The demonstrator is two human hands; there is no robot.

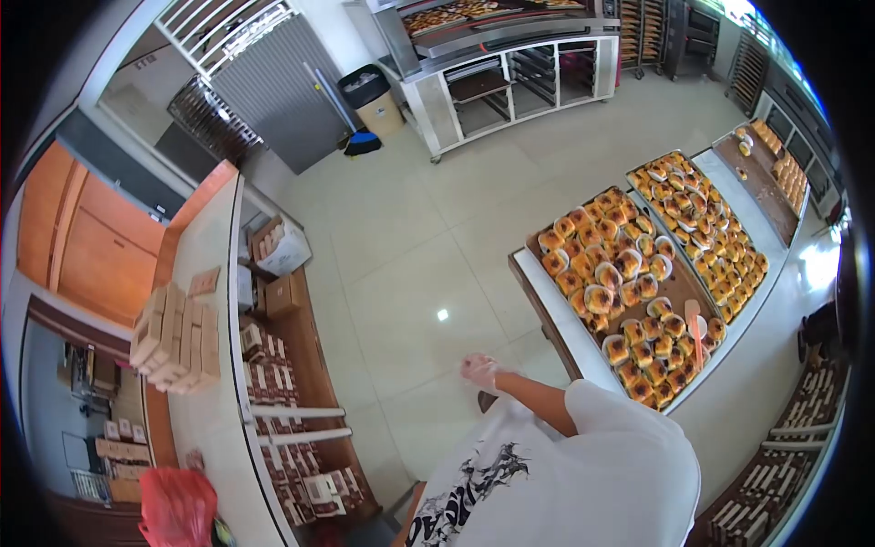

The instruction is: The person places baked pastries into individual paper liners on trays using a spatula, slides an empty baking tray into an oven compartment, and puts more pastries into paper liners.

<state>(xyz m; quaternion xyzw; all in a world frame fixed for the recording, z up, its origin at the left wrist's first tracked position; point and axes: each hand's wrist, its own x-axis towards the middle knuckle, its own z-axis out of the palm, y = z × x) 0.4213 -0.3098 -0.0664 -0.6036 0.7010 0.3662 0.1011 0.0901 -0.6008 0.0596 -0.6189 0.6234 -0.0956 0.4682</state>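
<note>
R hand (pixel 478 368), in a clear plastic glove, hangs over the tiled floor (pixel 401 273), near the L side of the white surface (pixel 586 362); fingers look part-curled, can't tell if it's gripping anything. L hand out of view. Golden buns (pixel 583 237) w/ dark-browned tops, many in white paper cups, are piled on the nearest tray (pixel 677 290), R of the hand; orange spatula (pixel 699 348) lies on the buns nr the tray's R edge. 2nd tray of buns (pixel 697 210) just beside, further back; past it a part-bare tray (pixel 756 187) w/ rolls along one side. Far L: stacked cardboard boxes (pixel 178 337) + red plastic bag (pixel 178 506) on another surface (pixel 210 428).
</note>
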